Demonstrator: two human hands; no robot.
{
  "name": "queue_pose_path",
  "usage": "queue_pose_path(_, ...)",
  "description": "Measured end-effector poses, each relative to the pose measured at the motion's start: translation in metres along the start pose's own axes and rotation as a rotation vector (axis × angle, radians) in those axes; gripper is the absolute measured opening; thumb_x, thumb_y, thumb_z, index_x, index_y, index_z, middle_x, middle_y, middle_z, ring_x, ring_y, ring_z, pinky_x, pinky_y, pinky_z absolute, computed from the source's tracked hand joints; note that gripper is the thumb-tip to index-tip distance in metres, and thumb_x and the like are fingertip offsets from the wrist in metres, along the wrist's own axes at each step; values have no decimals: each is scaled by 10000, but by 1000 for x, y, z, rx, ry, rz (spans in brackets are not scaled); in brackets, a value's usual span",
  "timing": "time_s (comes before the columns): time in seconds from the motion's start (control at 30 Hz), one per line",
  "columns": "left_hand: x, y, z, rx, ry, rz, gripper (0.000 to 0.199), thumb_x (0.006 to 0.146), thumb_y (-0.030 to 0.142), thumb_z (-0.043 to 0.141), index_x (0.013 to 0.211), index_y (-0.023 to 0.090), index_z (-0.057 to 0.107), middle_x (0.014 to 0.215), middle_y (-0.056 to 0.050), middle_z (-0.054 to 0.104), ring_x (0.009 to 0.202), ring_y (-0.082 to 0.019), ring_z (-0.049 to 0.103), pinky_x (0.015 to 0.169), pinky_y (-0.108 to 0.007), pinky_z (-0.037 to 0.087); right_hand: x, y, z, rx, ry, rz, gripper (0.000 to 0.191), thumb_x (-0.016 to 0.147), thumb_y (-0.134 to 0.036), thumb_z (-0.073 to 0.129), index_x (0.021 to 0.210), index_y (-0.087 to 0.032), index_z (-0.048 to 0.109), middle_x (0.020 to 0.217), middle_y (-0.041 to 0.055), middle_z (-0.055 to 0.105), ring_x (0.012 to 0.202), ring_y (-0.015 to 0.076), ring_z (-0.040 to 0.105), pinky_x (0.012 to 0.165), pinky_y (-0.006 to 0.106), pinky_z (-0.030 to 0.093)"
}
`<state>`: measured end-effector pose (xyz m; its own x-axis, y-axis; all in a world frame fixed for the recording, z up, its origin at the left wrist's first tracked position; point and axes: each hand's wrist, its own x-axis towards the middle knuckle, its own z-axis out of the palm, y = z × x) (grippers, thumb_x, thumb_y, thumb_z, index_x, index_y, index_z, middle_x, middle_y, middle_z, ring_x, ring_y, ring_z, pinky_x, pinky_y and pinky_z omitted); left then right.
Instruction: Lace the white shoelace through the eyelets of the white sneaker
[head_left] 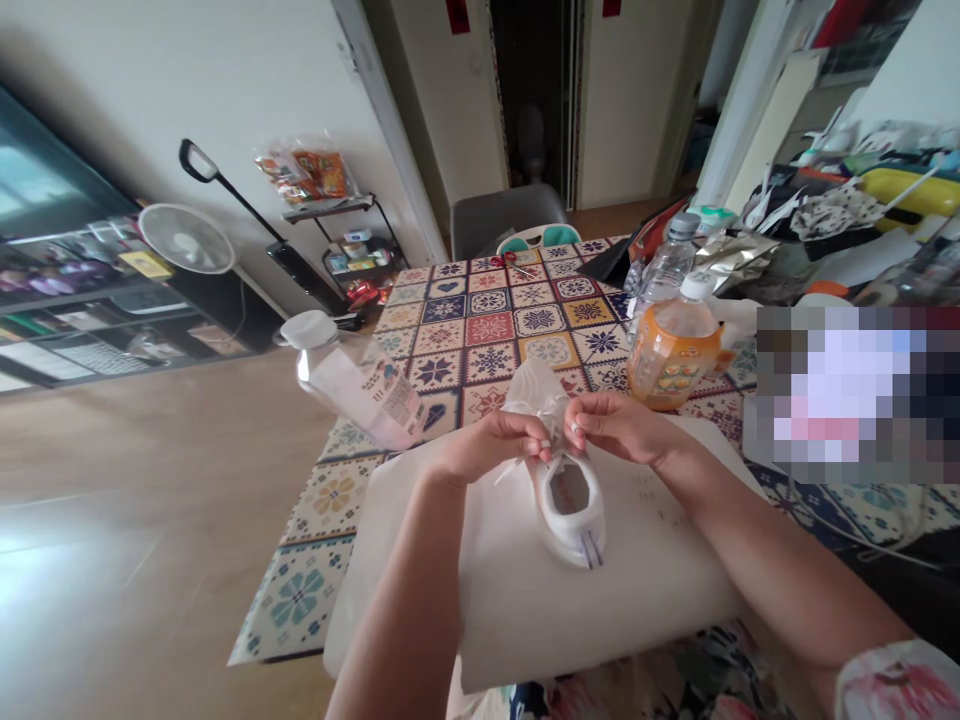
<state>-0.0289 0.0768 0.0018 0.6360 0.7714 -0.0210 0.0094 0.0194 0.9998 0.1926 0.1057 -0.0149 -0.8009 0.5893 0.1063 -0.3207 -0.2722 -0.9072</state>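
Note:
A white shoe (571,515) lies on a white sheet (525,610) at the table's near edge, its heel toward me and its toe pointing away. White laces (512,470) show at its front and left side. My left hand (499,440) is at the left of the shoe's tongue, thumb and fingertips pinched together. From the right, my right hand (611,425) meets the same spot, also in a pinch. What lies between the fingertips is too small to make out for certain, though both hands touch the lace area.
Left is a clear bottle with a white cap (309,330); right are an orange-labelled jug (671,350) and a clear plastic bottle (675,255). Red scissors (511,260) lie at the far end of the patterned table (491,328). Clutter (840,215) fills the right; a grey chair (506,215) stands beyond.

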Motion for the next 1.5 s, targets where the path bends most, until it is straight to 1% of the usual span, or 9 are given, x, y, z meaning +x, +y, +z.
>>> queue_pose_path(0.23,0,3,9,94,73,163,218,734,428,786,787,216,789,826,-35,649,782,-137,612,734,-274,488,1,1,13,-83,174,40,305,717,-382,833,884,-158,711,714,-4,703,599,80,579,589,211,441)
queue_pose_path(0.37,4,-1,15,-65,148,113,209,668,327,849,717,164,728,742,-26,671,736,-152,666,709,-281,520,1,1,20,-222,279,9,289,724,-380,816,881,-160,713,641,-17,678,563,84,578,546,207,441)
queue_pose_path(0.5,7,-2,19,-281,264,40,403,541,229,916,802,164,616,684,12,694,617,-138,681,601,-237,511,2,2,23,-287,356,-34,280,704,-389,819,783,-179,652,601,-33,653,536,98,594,528,223,470)
queue_pose_path(0.6,7,-1,20,-252,330,-14,473,529,233,919,883,156,615,663,9,700,579,-129,671,543,-205,478,1,2,23,-320,336,-21,253,728,-370,797,785,-181,641,636,-23,671,567,107,626,564,238,503)
queue_pose_path(0.77,7,-1,23,-202,352,5,367,572,280,898,741,138,605,591,4,679,534,-107,632,501,-185,432,-4,-3,24,-312,275,13,234,709,-292,807,833,-180,643,721,-13,695,643,110,649,626,243,516)
queue_pose_path(0.93,9,-2,26,-220,287,81,334,600,270,881,713,151,591,619,16,676,584,-111,654,587,-214,496,-4,-5,28,-361,337,-11,205,776,-337,744,781,-164,633,656,-16,647,604,109,619,587,235,494)
queue_pose_path(1.13,5,-5,22,-64,315,18,352,584,328,884,695,148,603,628,14,635,573,-109,621,586,-232,496,-1,2,27,-332,388,-117,181,820,-354,678,874,-198,604,687,-40,599,568,98,589,547,226,491)
queue_pose_path(1.33,6,-5,22,-98,368,34,351,571,314,892,679,138,607,583,42,596,501,-56,533,497,-178,405,-6,-9,29,-734,321,-138,148,801,-250,685,937,-204,653,813,3,660,724,133,598,680,258,491)
queue_pose_path(1.5,7,-5,21,-187,345,27,346,559,295,904,799,135,713,719,-22,723,624,-107,644,593,-215,492,-8,-17,27,-963,292,-156,78,800,-244,694,852,-191,675,855,25,665,838,170,587,794,298,455)
